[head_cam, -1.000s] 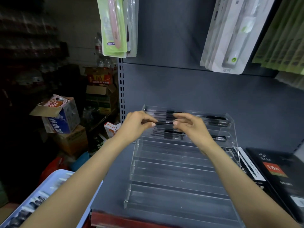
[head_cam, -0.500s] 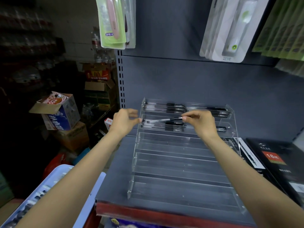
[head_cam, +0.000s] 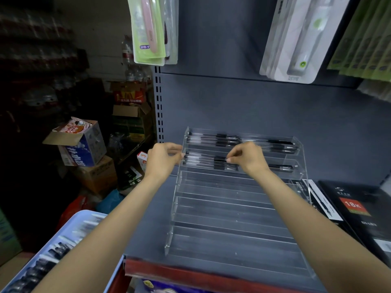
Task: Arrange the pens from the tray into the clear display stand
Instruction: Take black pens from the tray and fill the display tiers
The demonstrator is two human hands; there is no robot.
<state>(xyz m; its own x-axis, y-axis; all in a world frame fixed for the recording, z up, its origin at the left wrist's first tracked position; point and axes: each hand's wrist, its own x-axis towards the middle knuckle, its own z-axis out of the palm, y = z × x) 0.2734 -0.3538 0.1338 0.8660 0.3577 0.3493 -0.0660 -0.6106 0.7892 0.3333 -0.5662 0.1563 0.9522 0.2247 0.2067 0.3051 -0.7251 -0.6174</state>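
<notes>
The left hand (head_cam: 164, 160) and the right hand (head_cam: 246, 158) hold one pen (head_cam: 206, 159) level over the second tier from the top of the clear display stand (head_cam: 232, 210), fingers of each pinching an end. The stand sits on the grey shelf (head_cam: 148, 229), near its front edge. More pens lie in the blue tray (head_cam: 69, 229) beside the shelf's left front corner.

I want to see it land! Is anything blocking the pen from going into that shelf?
Nothing visible does. Both hands, left hand and right hand, hold the pen right at the display stand's second tier.
</notes>
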